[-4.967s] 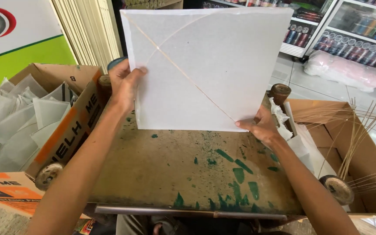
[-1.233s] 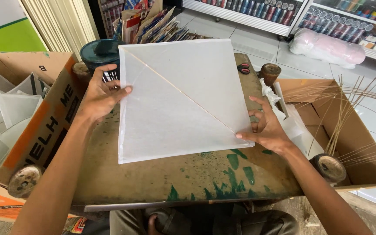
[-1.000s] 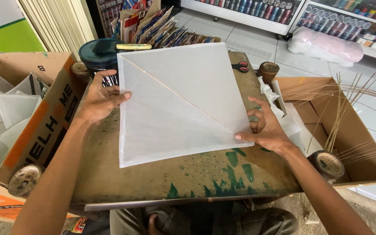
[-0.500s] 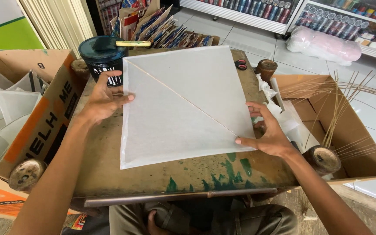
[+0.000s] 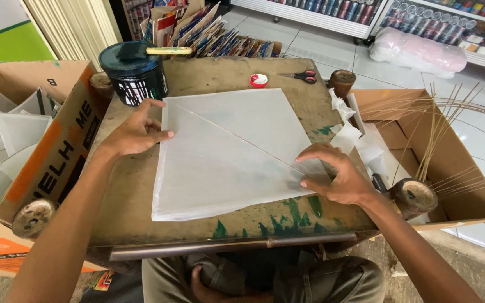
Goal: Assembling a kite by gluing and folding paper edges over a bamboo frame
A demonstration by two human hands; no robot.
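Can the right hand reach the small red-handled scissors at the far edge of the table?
Probably yes: the right hand rests on the white paper sheet, and only bare table lies before the red-handled scissors.

Sheet (image 5: 225, 154) flat on surface (image 5: 136, 207), centre. Left hand (image 5: 133, 132) on sheet's left edge; right hand (image 5: 335, 177) on sheet's right corner. Can (image 5: 133, 73) at surface's far left corner, brush (image 5: 152, 50) lying across its top. Tape roll (image 5: 258, 80) and scissors (image 5: 298, 74) behind sheet, far edge. Box with folded sheets (image 5: 40, 134) left of surface. Box with thin sticks (image 5: 450, 151) right of surface.
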